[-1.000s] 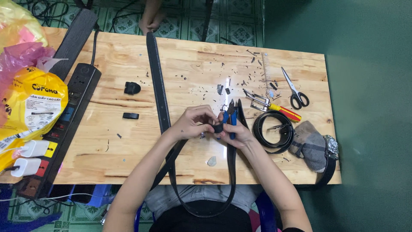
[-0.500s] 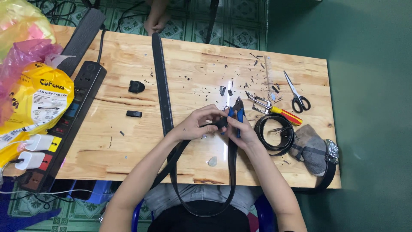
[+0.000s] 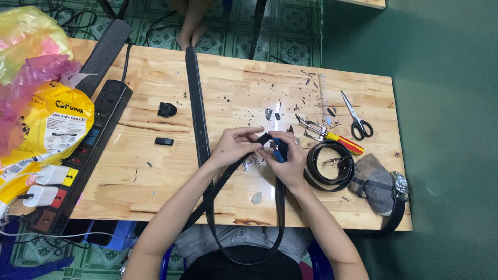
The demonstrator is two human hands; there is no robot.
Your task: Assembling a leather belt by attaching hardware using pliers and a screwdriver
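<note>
I see the black belt (image 3: 280, 207) pinched at its end by both hands near the middle of the table (image 3: 155, 176), its loop hanging off the near edge into the lap. My left hand (image 3: 236, 145) grips the belt tip with closed fingers; my right hand (image 3: 288, 158) clasps it too, holding a small blue-handled tool (image 3: 279, 151) against it. A second black belt (image 3: 196, 109) runs straight toward the far edge. Right of the hands lies a coiled belt (image 3: 330, 167), a screwdriver (image 3: 344, 143) and scissors (image 3: 356, 117). A power strip (image 3: 88, 150) lines the left edge.
</note>
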